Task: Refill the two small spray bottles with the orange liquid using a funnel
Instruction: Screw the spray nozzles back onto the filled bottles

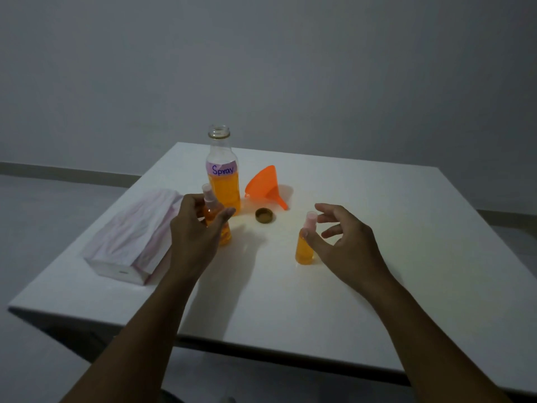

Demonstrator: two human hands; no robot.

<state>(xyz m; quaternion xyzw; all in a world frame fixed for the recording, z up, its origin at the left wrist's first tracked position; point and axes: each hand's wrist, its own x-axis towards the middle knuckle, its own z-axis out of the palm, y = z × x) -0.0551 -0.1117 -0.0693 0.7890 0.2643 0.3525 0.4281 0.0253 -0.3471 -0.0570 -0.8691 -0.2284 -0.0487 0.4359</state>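
cupping left hand [193, 228] fingers loose round left spray bottle [212, 212]; right hand [345, 239] fingers wide beside right spray bottle [305, 242].

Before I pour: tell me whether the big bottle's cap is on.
No, the big bottle has an open mouth; its cap lies on the table.

Orange liquid in clear big bottle [223, 181], orange funnel [265, 186], white table [377, 228], pink-striped cloth [136, 231].
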